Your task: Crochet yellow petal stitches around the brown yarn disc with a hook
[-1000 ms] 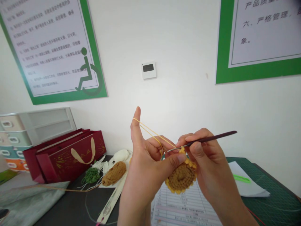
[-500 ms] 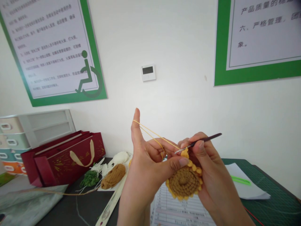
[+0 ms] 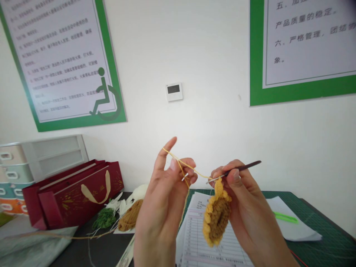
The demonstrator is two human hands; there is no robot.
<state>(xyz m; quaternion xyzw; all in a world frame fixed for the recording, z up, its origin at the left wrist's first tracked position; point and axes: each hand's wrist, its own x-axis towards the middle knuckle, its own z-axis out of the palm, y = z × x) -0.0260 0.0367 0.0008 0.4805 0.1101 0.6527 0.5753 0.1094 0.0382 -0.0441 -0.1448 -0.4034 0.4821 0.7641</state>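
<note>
My right hand [image 3: 244, 196] grips a crochet hook [image 3: 246, 166] with a dark handle and a metal tip pointing left. From the hook hangs a round crochet piece [image 3: 219, 218], brown in the middle with a yellow scalloped edge, tilted and beside my right fingers. Yellow yarn [image 3: 194, 169] runs from the hook over the raised index finger of my left hand [image 3: 164, 196]. The other left fingers are curled, and the yarn passes through them and down along the palm. My left hand is apart from the crochet piece.
Printed sheets [image 3: 194, 237] lie on a green cutting mat [image 3: 314, 215]. A bright green tool [image 3: 286, 217] rests on white paper at right. Brown yarn [image 3: 130, 217], green yarn [image 3: 104, 218], a dark red gift bag [image 3: 80, 189] and a drawer unit [image 3: 13, 174] stand left.
My left hand has let go of the crochet piece and moved left, its raised finger tilting right. The piece now hangs turned more edge-on below the hook. The view has shifted slightly.
</note>
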